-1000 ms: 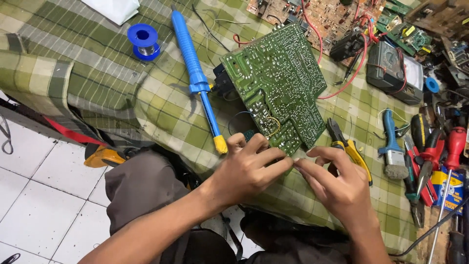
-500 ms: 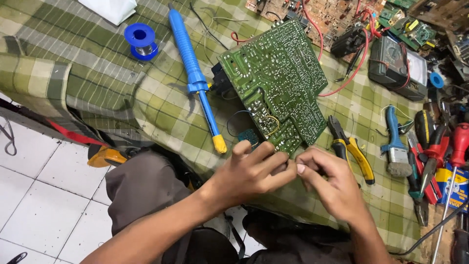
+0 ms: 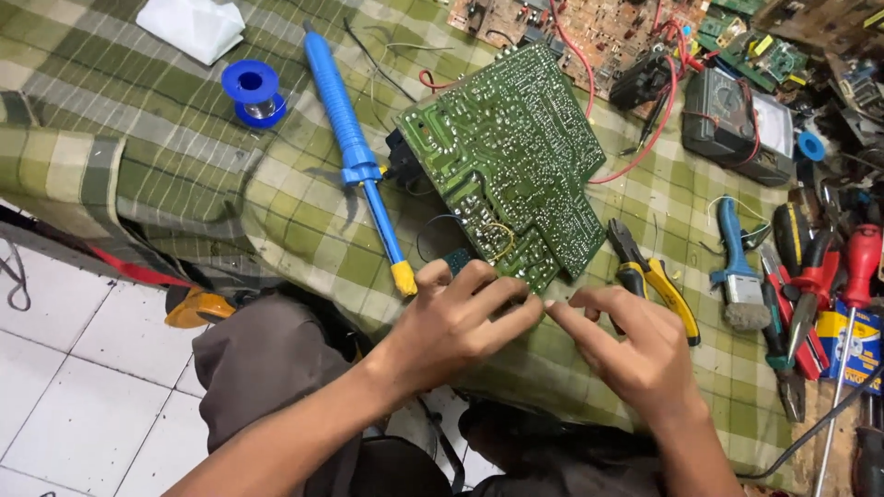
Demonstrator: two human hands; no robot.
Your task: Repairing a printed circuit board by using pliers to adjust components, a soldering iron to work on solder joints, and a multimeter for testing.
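A green circuit board (image 3: 516,156) lies solder side up on a green plaid cloth (image 3: 166,156). My left hand (image 3: 456,327) and my right hand (image 3: 640,354) meet fingertip to fingertip just below the board's near corner. The fingers of both are pinched together there. Whatever is between them is too small to make out. A blue soldering tool (image 3: 350,152) with a yellow end lies left of the board, its tip close to my left hand.
Yellow-handled pliers (image 3: 656,283) lie right of the board, then a blue-handled wire brush (image 3: 737,271) and several red-handled tools (image 3: 833,276). A multimeter (image 3: 737,124), more boards (image 3: 589,28), a blue solder spool (image 3: 250,92) and a white cloth (image 3: 193,26) lie farther back.
Both hands have drawn slightly back from the board's near corner. The left fingers that lay on the board's edge now meet the right fingertips just below it.
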